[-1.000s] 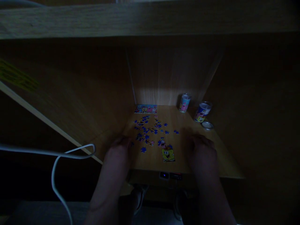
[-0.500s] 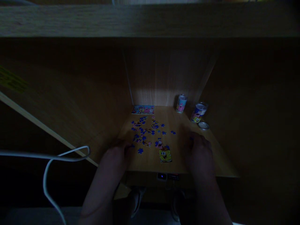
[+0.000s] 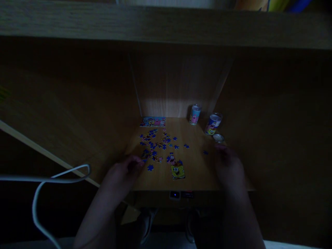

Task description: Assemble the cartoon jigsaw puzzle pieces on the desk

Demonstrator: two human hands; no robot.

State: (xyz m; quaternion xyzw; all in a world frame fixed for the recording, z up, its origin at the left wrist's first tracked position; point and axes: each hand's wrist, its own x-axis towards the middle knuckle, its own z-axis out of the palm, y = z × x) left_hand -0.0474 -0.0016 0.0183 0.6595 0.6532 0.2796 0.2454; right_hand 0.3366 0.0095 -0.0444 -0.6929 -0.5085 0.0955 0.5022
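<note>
Several small blue jigsaw pieces (image 3: 155, 143) lie scattered on a lit wooden desk (image 3: 197, 173). A partly joined yellow cartoon section (image 3: 177, 171) sits near the front edge. My left hand (image 3: 124, 171) rests at the desk's left front, fingers curled beside the loose pieces; what it holds, if anything, is too dark to see. My right hand (image 3: 228, 164) lies on the right side of the desk, fingers pointing toward a small round lid (image 3: 218, 138). Its fingers are smeared and dim.
Two small printed tins (image 3: 194, 114) (image 3: 213, 123) stand at the back right. A picture card (image 3: 153, 121) leans at the back left. A wooden shelf (image 3: 166, 24) runs overhead. A white cable (image 3: 44, 180) hangs at the left. The surroundings are dark.
My right hand has slid to the right, uncovering a single blue piece. My left hand's fingers have curled in. The view has drifted to the right.
</note>
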